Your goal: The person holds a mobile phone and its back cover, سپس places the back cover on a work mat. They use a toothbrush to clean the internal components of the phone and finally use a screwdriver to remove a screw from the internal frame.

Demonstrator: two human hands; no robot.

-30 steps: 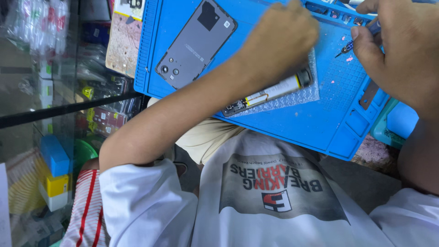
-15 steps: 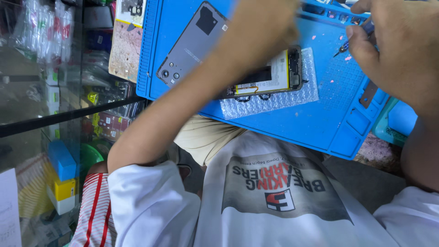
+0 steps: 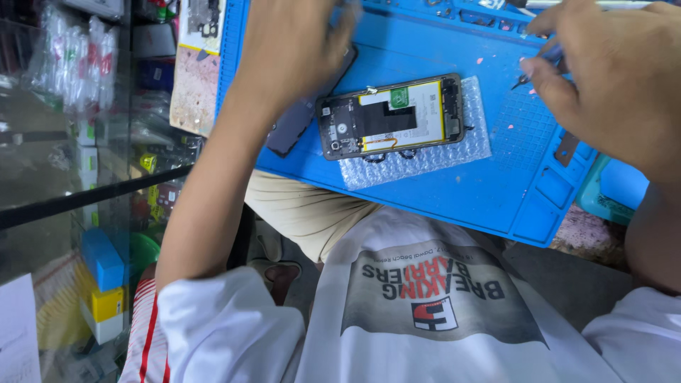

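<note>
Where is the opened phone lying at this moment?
In the head view, the opened phone lies on bubble wrap in the middle of the blue mat, between the left hand and right hand.

Left hand [image 3: 294,53] stretched forward on a bare forearm, palm down, fingers [image 3: 340,28] loosely spread and blurred. Right hand [image 3: 613,81] raised opposite, back upward, thumb and forefinger pinched together at the tips [image 3: 543,67], other fingers curled behind them. Both sleeves white, at the shoulders.

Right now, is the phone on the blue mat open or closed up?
Open. The phone lies flat on bubble wrap with its battery and boards exposed; the grey back cover lies beside it, under the left hand.
</note>
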